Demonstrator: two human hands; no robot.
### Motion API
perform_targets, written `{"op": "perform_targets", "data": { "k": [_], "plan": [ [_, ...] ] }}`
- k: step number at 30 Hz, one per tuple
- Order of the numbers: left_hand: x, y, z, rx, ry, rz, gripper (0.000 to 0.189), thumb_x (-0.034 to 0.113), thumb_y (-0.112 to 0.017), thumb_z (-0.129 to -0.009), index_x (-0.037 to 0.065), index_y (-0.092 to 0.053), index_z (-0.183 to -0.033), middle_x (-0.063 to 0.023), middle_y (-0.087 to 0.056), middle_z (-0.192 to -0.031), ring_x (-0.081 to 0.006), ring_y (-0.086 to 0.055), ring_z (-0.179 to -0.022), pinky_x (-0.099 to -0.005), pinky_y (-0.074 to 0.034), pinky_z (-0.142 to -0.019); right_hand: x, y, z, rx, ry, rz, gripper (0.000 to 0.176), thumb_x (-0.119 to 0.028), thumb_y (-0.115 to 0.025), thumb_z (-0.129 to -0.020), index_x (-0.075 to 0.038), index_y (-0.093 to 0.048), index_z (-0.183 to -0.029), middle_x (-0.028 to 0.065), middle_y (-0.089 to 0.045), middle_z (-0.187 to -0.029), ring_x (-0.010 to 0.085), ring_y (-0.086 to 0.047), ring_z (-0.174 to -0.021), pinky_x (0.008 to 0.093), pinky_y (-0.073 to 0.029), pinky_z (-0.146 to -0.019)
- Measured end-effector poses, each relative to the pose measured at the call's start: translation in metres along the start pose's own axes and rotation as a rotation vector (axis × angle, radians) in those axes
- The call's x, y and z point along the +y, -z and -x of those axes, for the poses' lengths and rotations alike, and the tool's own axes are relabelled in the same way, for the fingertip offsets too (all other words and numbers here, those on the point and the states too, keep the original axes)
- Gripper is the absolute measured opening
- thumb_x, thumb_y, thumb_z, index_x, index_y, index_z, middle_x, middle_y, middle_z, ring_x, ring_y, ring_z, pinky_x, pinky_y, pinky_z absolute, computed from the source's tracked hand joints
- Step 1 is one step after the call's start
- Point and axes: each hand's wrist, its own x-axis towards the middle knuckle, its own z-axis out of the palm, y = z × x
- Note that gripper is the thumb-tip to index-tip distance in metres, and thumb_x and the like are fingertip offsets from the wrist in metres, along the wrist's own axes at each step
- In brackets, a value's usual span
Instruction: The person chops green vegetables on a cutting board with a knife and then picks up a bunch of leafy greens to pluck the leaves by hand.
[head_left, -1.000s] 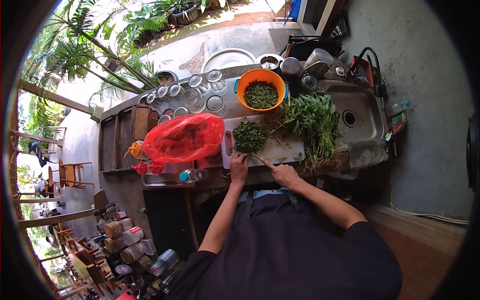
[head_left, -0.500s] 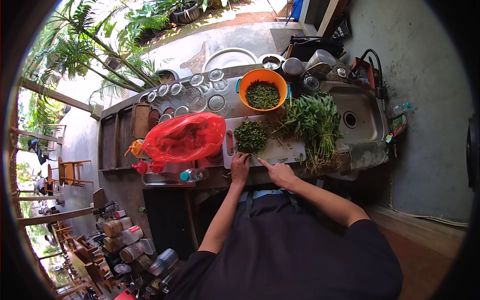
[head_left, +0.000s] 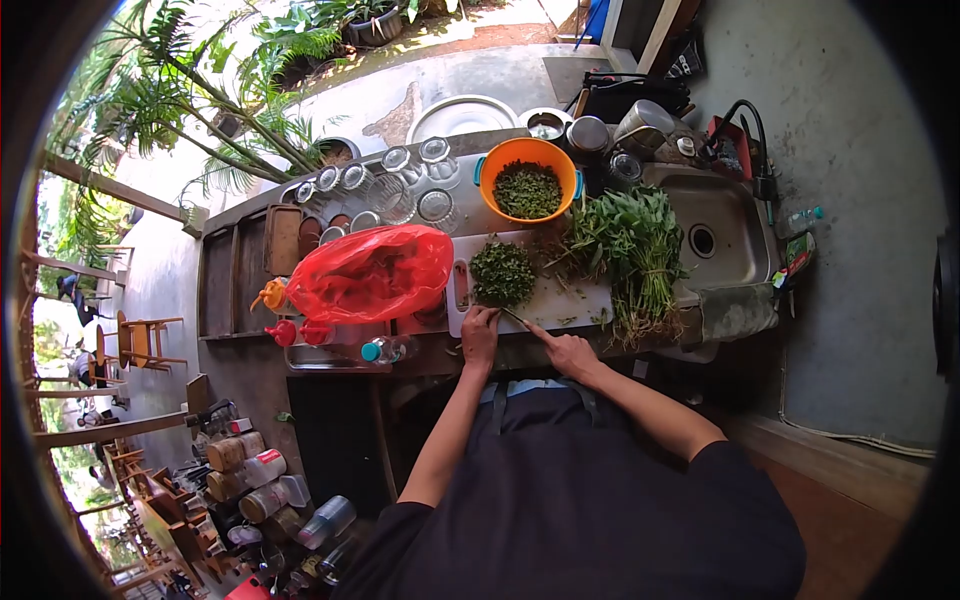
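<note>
On the white cutting board (head_left: 562, 296) lies a heap of chopped leafy greens (head_left: 502, 274). My left hand (head_left: 480, 336) is at the board's near edge, fingers pinched together just below the heap; what they hold is too small to make out. My right hand (head_left: 572, 355) grips a knife (head_left: 515, 317), its index finger stretched along the blade, whose tip points at my left fingertips. A bundle of long-stemmed greens (head_left: 640, 250) with roots lies across the board's right end. Behind the board stands an orange colander (head_left: 487, 180) with chopped leaves inside.
A red plastic bag (head_left: 375, 270) stands left of the board, beside sauce bottles (head_left: 272, 296) and a clear bottle with a teal cap (head_left: 388, 349). Several upturned glasses (head_left: 437, 207) line the counter's back. A metal sink (head_left: 728, 215) is at the right, with pots (head_left: 587, 135) behind the greens.
My right hand has shifted slightly right and toward me with the knife. My left hand stays nearly in place, and the heap looks the same.
</note>
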Motion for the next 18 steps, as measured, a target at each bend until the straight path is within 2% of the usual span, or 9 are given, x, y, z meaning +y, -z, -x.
{"op": "perform_targets", "data": {
  "k": [5, 18],
  "plan": [
    [-0.002, 0.000, 0.000, 0.004, -0.079, -0.069, 0.010, 0.006, -0.070, -0.085, 0.001, -0.074, -0.092, -0.0142, -0.064, -0.089, -0.0330, -0.064, -0.087, -0.0417, -0.051, -0.078, -0.007, 0.027, 0.006, -0.069, -0.015, 0.041, 0.074, -0.017, -0.050, -0.095, -0.041, -0.017, -0.157, 0.0209, -0.063, -0.069, 0.0418, -0.064, -0.064, 0.0550, -0.053, -0.063],
    [-0.005, -0.003, 0.001, 0.010, -0.085, -0.057, 0.010, 0.006, -0.071, -0.084, 0.001, -0.074, -0.093, -0.0139, -0.065, -0.089, -0.0317, -0.065, -0.084, -0.0398, -0.051, -0.074, -0.024, 0.039, -0.005, -0.055, 0.021, 0.018, 0.066, -0.019, -0.048, -0.096, -0.037, -0.026, -0.155, 0.0213, -0.065, -0.073, 0.0414, -0.065, -0.067, 0.0539, -0.054, -0.067]
  ]
}}
